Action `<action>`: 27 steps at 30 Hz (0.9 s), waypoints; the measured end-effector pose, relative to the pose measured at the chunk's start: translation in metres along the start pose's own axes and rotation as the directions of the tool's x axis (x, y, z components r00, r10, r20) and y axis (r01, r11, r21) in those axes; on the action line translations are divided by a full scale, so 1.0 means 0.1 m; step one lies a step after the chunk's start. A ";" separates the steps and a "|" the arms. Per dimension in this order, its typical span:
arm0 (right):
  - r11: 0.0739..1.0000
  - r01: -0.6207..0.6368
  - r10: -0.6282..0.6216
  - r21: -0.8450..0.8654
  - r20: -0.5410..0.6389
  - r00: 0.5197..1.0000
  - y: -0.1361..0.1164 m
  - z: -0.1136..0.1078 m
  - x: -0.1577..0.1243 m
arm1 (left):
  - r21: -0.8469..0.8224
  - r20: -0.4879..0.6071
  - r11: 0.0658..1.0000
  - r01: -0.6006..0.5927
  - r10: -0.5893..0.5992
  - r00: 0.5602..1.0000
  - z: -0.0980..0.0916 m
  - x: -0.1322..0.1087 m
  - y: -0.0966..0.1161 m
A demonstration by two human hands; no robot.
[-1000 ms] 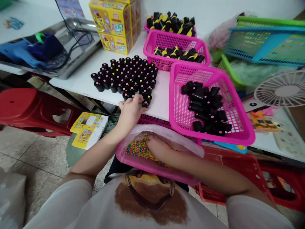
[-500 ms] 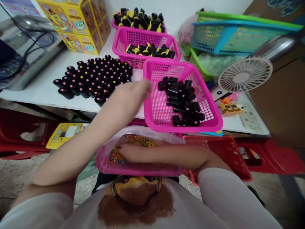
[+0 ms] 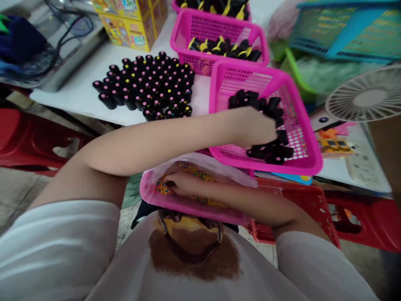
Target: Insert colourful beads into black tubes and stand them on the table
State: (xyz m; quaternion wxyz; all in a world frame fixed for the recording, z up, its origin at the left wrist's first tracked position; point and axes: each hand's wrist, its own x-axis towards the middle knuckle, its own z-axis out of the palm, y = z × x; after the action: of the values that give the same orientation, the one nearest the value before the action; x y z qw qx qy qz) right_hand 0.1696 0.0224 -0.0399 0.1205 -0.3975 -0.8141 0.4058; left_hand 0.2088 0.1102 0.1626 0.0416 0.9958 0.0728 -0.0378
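Note:
My left hand (image 3: pixel 260 127) reaches over the front pink basket, down among loose black cylinders (image 3: pixel 274 104). Its fingertips are hidden behind the back of the hand, so its grip does not show. Low in front of me, my right hand (image 3: pixel 181 184) is inside a pink bin (image 3: pixel 200 211) lined with clear plastic, its fingers curled at small multicoloured beads (image 3: pixel 163 187). What those fingers hold, if anything, is hidden. To the left on the table stand many upright black cylinders (image 3: pixel 150 83), with pink or yellow dots on their tops.
Behind the front pink basket (image 3: pixel 216 88) is another pink basket (image 3: pixel 219 19) of black and yellow pieces. Yellow boxes (image 3: pixel 128 31) are stacked at back left. A white fan (image 3: pixel 369 98) and blue basket (image 3: pixel 328 42) stand right. Red stools (image 3: pixel 19 138) flank the table.
My left hand has moved right, from beside the upright cylinders into the front pink basket. My right hand stays in the bead bin. The view has shifted, so the table appears further right.

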 end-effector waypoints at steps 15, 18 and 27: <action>0.997 0.078 -0.076 0.000 -0.225 0.971 -0.37 -0.59 -0.57 | -0.729 -0.235 0.582 0.361 -0.707 0.667 1.58 -2.60 0.66; 0.984 0.092 -0.122 -0.152 -0.203 0.972 -0.45 -0.61 -0.60 | -0.765 -0.250 0.575 0.289 -0.680 0.689 1.76 -2.51 0.72; 0.910 0.120 -0.153 -0.398 -0.052 0.987 -0.68 -0.66 -0.59 | -0.767 -0.332 0.604 0.215 -0.661 0.673 1.81 -2.41 0.59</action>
State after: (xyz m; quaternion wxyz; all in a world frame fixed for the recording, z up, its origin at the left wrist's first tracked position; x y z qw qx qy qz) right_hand 0.2053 -0.0082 0.0610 0.0993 -0.3721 -0.8991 0.2081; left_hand -0.0328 0.0022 0.0065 0.3617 0.8148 0.3470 0.2914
